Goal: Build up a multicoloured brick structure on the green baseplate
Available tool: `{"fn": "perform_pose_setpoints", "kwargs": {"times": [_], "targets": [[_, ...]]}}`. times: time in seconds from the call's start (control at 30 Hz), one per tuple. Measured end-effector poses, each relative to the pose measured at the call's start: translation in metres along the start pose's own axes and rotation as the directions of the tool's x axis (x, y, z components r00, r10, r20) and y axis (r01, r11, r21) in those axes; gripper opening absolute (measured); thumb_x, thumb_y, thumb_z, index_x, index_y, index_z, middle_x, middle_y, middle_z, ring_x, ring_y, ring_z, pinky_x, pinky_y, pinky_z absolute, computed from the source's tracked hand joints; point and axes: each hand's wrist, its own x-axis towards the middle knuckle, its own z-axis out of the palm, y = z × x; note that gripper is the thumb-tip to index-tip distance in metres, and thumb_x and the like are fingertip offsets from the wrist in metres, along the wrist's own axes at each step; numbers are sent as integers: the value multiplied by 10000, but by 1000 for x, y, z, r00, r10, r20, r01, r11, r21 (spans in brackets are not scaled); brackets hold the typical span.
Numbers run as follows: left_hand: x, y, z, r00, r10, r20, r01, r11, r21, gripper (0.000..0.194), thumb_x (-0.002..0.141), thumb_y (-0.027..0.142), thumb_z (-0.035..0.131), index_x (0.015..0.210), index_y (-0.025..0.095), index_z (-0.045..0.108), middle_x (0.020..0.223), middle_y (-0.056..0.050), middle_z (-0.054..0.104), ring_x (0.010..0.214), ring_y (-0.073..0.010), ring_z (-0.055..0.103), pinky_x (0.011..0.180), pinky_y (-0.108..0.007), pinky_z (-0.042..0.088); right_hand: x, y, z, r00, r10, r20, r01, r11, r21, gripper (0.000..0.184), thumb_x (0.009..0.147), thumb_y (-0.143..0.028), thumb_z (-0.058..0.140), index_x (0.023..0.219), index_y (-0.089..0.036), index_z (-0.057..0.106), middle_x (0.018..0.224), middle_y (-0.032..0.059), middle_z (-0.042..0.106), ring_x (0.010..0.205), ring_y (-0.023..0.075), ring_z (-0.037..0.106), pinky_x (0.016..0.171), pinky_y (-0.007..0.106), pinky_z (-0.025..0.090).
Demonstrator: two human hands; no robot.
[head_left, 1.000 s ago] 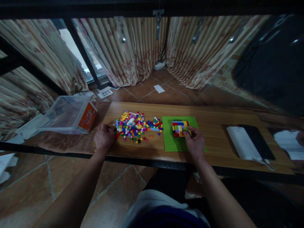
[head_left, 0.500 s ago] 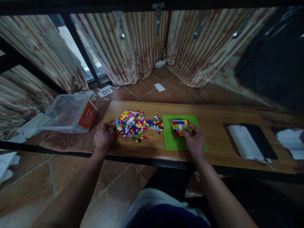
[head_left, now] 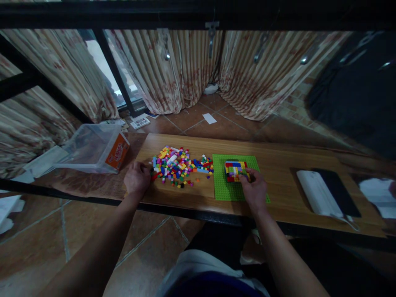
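Observation:
A green baseplate lies on the wooden table with a small block of many-coloured bricks built on it. My right hand rests on the plate, fingers pinched against the near right corner of that brick block. To the left is a loose pile of small coloured bricks. My left hand sits curled at the pile's left edge, fingertips touching the nearest bricks; whether it holds one is hidden.
A clear plastic tub with an orange label lies tipped on its side at the table's left end. A white oblong device rests on a black pad at the right. Curtains and tiled floor lie beyond the table.
Both hands stay where they were, the right at the brick block and the left at the pile. The view shifted slightly with my head.

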Motion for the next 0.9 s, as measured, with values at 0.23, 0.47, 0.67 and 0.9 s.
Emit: {"fn": "perform_pose_setpoints", "kwargs": {"times": [0.23,0.47,0.67,0.9], "targets": [[0,-2,2,1000,-16,23,16,1000,-20,210,880,264,444,966,197,623,1043,-110,655,925,-256,629,717,-325,439,-6,-10,-5,982,-188,-34,181,972,-147,391,806,-420,576,1064,-141,671,1018,152,662,945,285,598,858,460,464],[-1,-2,2,1000,-10,23,11,999,-40,211,884,261,436,957,198,624,1011,-106,662,928,-257,630,725,-331,436,-35,-56,17,848,-492,198,521,842,-138,248,931,-300,469,965,-208,697,938,88,690,892,235,605,851,387,461],[-1,-2,0,1000,-10,27,12,999,-41,200,885,245,438,956,201,620,1017,-97,662,920,-242,631,709,-317,431,-45,-66,48,805,-468,363,571,776,-266,237,931,-252,471,945,-201,702,884,83,687,875,252,588,838,399,435],[-1,-4,1,1000,-12,29,14,999,-43,204,878,228,445,971,200,625,1021,-99,662,901,-236,632,702,-319,431,-48,-66,57,799,-479,363,591,736,-329,210,922,-215,479,840,-219,673,847,73,664,832,249,559,773,385,394]]}}
